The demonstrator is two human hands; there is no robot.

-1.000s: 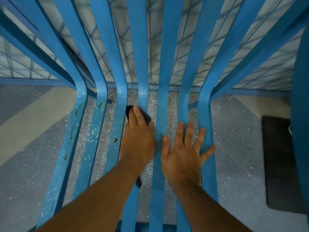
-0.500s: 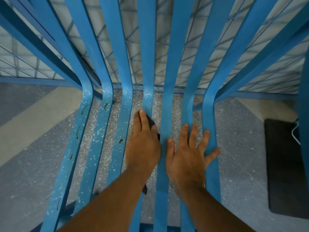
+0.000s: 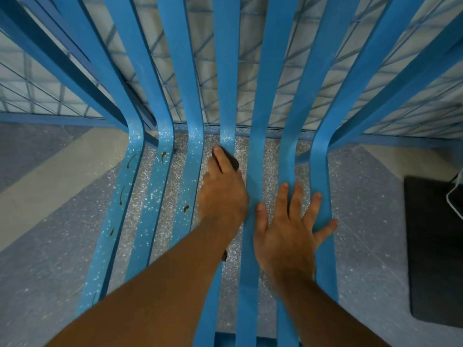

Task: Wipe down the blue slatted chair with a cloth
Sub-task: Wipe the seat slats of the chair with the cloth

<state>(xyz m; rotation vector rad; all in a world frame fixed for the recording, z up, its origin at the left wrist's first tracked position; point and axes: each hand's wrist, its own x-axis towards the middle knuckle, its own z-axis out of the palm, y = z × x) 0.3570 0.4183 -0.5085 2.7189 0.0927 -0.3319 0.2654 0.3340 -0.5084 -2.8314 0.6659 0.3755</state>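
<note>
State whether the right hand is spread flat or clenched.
Spread flat: the right hand lies palm-down, fingers splayed, across the blue slatted chair seat.

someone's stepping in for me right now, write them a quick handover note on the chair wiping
Left hand: pressing a dark cloth flat on the middle seat slat of the blue slatted chair, near the bend into the backrest; a cloth end shows under the wrist.
Right hand: empty, fingers spread flat on the right-hand seat slats, bracing.
Done: right-hand slats look free of specks.
Left: the three left seat slats carry white specks and brown streaks. Whether the backrest needs wiping cannot be told.
</note>
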